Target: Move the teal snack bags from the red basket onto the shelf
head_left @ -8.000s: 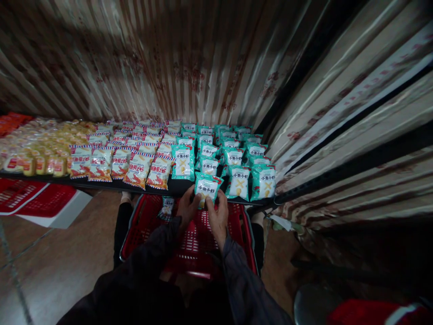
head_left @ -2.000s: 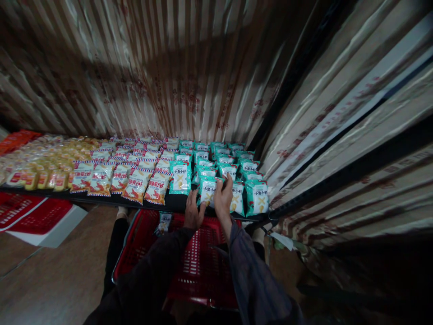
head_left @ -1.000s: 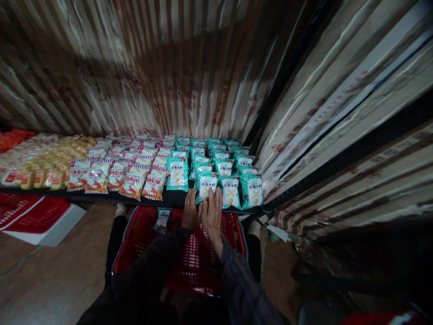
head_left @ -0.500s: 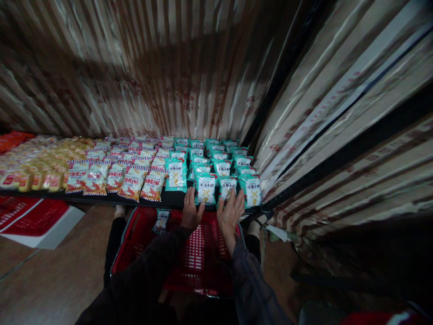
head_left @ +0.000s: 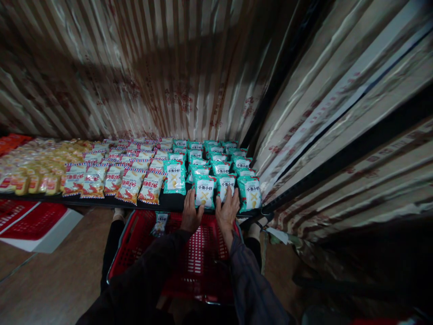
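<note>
My left hand [head_left: 192, 213] is open at the shelf's front edge, its fingers near the lower left side of a teal and white snack packet [head_left: 204, 192]. My right hand [head_left: 227, 211] is open too, fingers spread over the lower part of the neighbouring teal packet [head_left: 226, 184]. Another teal packet [head_left: 249, 193] stands to the right of it. Further teal packets are lined up behind in rows. Below my hands is a red basket [head_left: 135, 246] with one small packet [head_left: 160, 223] at its far left.
The dark shelf [head_left: 171, 201] also bears red and white packets [head_left: 128, 184] and yellow wrapped snacks [head_left: 50, 178]. Striped sheeting [head_left: 189, 67] hangs behind and at the right. A white box with a red top [head_left: 61, 234] lies on the floor at left.
My right hand has shifted slightly left, closer to the middle front packet. My left hand stays near the same packet. The view has moved a little.
</note>
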Demonstrator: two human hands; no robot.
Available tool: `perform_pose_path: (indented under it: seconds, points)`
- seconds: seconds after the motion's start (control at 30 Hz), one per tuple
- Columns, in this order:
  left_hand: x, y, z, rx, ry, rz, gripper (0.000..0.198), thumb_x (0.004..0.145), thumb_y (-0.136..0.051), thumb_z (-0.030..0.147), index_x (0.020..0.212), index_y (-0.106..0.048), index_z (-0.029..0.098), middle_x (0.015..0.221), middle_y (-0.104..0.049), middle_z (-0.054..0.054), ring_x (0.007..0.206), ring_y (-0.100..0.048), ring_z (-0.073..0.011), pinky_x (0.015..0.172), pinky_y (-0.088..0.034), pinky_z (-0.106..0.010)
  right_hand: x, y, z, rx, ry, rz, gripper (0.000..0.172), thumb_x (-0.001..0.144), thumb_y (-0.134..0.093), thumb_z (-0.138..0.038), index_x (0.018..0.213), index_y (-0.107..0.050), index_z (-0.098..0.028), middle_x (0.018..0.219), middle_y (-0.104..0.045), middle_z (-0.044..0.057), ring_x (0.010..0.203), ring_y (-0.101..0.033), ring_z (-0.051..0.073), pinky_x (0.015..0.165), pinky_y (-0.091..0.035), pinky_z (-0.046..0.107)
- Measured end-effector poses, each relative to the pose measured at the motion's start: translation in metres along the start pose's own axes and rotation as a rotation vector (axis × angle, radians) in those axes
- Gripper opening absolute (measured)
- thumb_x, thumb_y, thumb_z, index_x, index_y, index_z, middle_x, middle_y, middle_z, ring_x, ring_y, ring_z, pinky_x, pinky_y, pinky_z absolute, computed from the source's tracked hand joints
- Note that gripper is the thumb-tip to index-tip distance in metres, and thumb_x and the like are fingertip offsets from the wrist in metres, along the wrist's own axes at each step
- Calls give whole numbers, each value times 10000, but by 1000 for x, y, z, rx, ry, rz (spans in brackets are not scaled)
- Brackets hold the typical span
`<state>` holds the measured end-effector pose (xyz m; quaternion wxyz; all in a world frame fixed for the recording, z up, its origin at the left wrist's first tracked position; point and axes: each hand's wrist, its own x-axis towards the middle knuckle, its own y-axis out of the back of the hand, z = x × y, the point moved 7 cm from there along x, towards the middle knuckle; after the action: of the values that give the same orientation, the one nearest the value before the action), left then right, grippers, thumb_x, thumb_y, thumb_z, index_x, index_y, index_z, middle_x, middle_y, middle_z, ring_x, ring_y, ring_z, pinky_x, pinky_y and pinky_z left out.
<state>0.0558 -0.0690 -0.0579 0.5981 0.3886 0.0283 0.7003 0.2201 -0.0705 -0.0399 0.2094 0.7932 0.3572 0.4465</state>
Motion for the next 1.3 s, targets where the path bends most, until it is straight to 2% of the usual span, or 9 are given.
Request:
perform_pose_path:
  seconds: [0.2,0.47,0.87,1.0,1.1,1.2,1.3]
  points:
    - [1,-8,-2,-26,36,-8,599,922,-423,318,1456,-234,123,1484,-347,-193,1403,-297,-274,1124,-317,-495,-6,-8,4,3,34,-31,577,959,-328,-427,1481,-259,-191,1550,-173,198,1403,-228,337,1045,-318,540]
    - [-2,-13,-5,-27,44,24,647,914,-447,333,1465,-189,112,1489,-323,-210,1414,-273,-282,1127,-311,-505,-13,-1,3,-16,91,-1,595,957,-347,-405,1501,-203,-212,1586,-47,158,1440,-104,355,1056,-288,601]
    - [-5,-10,0,-49,35,10,680,904,-466,345,1466,-146,134,1518,-262,-200,1438,-203,-285,1145,-275,-518,-18,9,-5,-21,133,-2,575,971,-326,-392,1490,-219,-168,1561,-179,191,1451,-115,310,1086,-270,571]
    - [-6,0,10,-53,25,6,655,912,-452,352,1455,-163,127,1515,-262,-204,1445,-177,-289,1148,-264,-526,-25,21,-18,48,165,7,582,967,-337,-379,1483,-220,-136,1536,-238,210,1444,-145,315,1087,-259,594]
    - [-16,17,13,-57,31,44,513,927,-395,300,1400,-282,137,1439,-389,-181,1410,-269,-273,1131,-305,-511,-42,29,-35,123,199,15,533,966,-334,-338,1456,-264,-140,1501,-303,214,1419,-225,314,1070,-287,599]
    - [-40,39,0,-1,96,86,375,936,-326,239,1276,-435,125,1302,-506,-172,1300,-424,-259,1089,-376,-466,-71,26,-55,202,237,-41,452,961,-340,-297,1392,-354,-163,1414,-415,190,1369,-320,292,1053,-325,579]
    - [-74,54,-28,69,195,22,329,926,-326,207,1180,-524,137,1209,-553,-166,1185,-506,-259,1028,-437,-427,-106,10,-72,277,271,-150,396,952,-364,-261,1335,-416,-170,1364,-456,169,1338,-353,260,1052,-350,537]
